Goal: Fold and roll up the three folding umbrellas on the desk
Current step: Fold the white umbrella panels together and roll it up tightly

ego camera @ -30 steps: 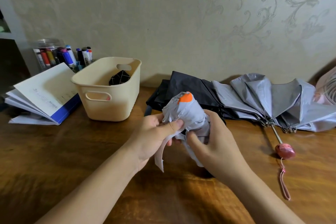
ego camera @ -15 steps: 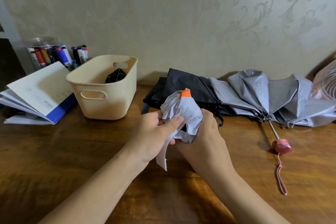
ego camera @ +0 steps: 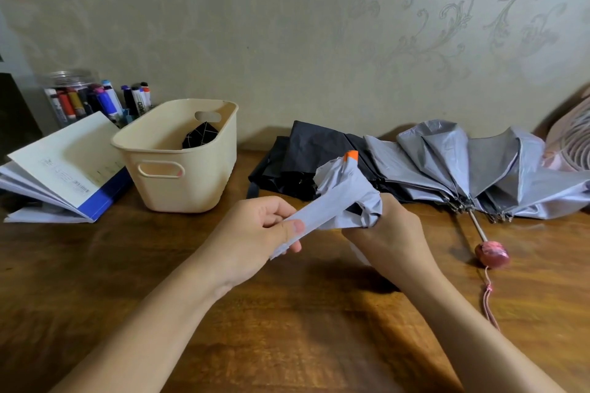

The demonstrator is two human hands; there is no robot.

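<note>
Your left hand [ego camera: 255,233] pinches the strap [ego camera: 314,217] of the pale umbrella [ego camera: 348,191], stretched taut; your right hand [ego camera: 392,233] grips its bundled cloth. You hold it above the desk [ego camera: 287,329], right of the basket [ego camera: 178,182].

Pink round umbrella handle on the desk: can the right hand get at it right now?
Likely not yet: the right hand grips the pale lilac folded umbrella. Once freed, only bare brown wooden desk separates it from the pink round handle.

Glossy wood desk [ego camera: 95,281], matt plastic bin [ego camera: 178,182].
</note>
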